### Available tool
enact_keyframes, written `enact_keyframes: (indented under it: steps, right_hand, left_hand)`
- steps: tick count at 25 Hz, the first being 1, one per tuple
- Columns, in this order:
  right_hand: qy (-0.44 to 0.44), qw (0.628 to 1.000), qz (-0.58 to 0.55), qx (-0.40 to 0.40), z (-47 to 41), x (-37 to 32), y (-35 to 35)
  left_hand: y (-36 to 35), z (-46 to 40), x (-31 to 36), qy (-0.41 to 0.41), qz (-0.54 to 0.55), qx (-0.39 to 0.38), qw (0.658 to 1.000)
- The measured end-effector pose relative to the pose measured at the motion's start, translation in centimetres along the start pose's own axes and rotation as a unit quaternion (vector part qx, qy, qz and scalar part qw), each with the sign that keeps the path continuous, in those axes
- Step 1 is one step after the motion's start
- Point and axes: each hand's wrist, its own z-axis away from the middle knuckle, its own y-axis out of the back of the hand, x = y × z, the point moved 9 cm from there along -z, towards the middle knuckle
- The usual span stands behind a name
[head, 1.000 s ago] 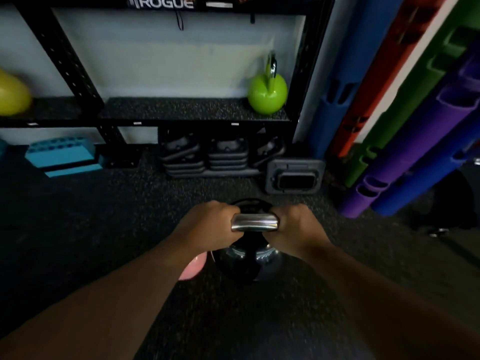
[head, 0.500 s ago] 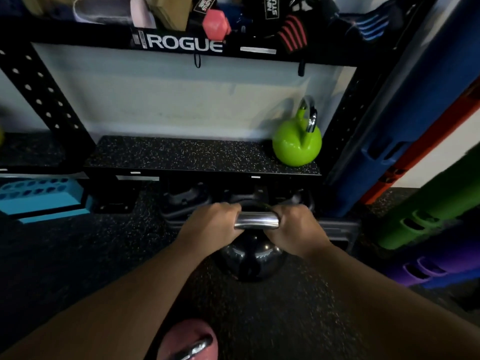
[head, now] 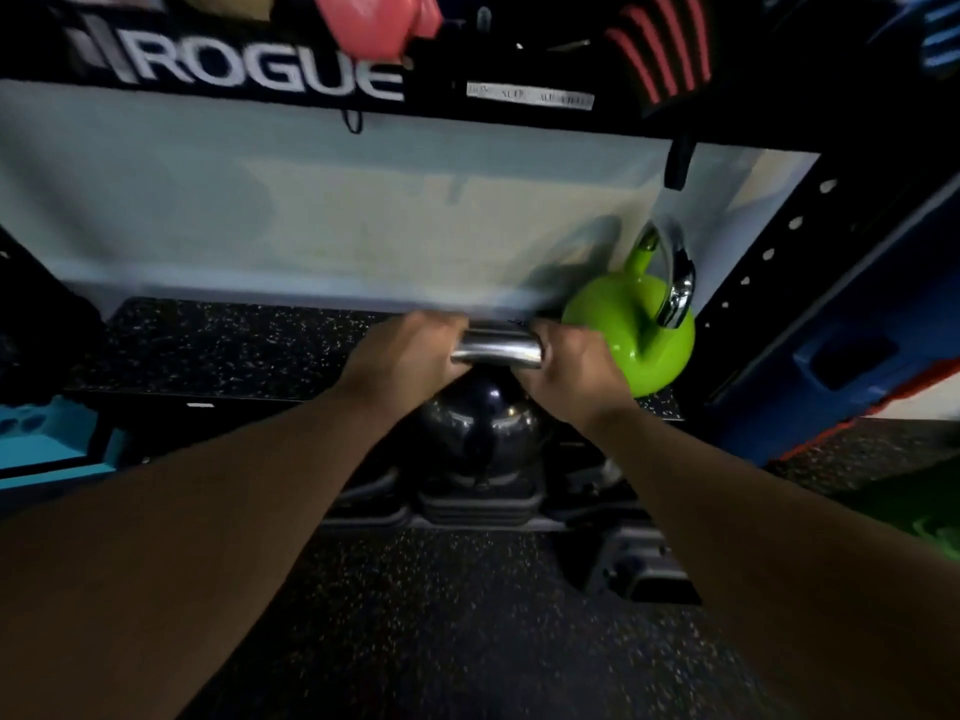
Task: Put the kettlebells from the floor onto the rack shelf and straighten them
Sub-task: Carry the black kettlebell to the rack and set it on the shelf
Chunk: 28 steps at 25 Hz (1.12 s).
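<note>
A black kettlebell (head: 480,426) with a chrome handle hangs in the air at the front edge of the speckled rack shelf (head: 223,345). My left hand (head: 405,350) and my right hand (head: 576,366) each grip one end of its handle. A green kettlebell (head: 631,330) with a chrome handle stands on the shelf at the far right, just beside my right hand. The lower part of the black kettlebell sits level with or below the shelf edge.
A black rack upright (head: 779,241) with holes rises right of the green kettlebell. Dark stacked plates (head: 480,504) lie under the shelf. Teal blocks (head: 47,439) sit at the left. Blue and orange rollers (head: 883,330) stand at the right. A pink item (head: 374,23) sits on the upper shelf.
Both hands have carried the black kettlebell up and forward from the floor to the shelf's front edge, close to the green kettlebell. The pink kettlebell on the floor has left the view.
</note>
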Motion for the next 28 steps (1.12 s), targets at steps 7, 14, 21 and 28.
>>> enact_keyframes:
  steps: [7,14,21,28]
  right_hand:
    - [-0.021,0.998,-0.029,-0.046,-9.7,5.6,-2.9]
    - [-0.051,0.995,-0.052,-0.073,-11.9,6.9,-4.1]
    - [-0.045,0.989,0.033,-0.139,-11.8,5.0,-3.2]
    - [0.112,0.987,0.048,-0.101,-7.3,-9.1,-3.3]
  left_hand:
    - [-2.3,-10.4,-2.6,0.05,0.027,0.019,0.998]
    - [-3.6,-13.0,-4.7,0.066,0.08,0.023,0.994]
    - [-3.4,-10.4,-5.5,0.08,0.155,-0.007,0.985]
    - [-1.1,2.4,-12.5,0.157,0.109,-0.029,0.981]
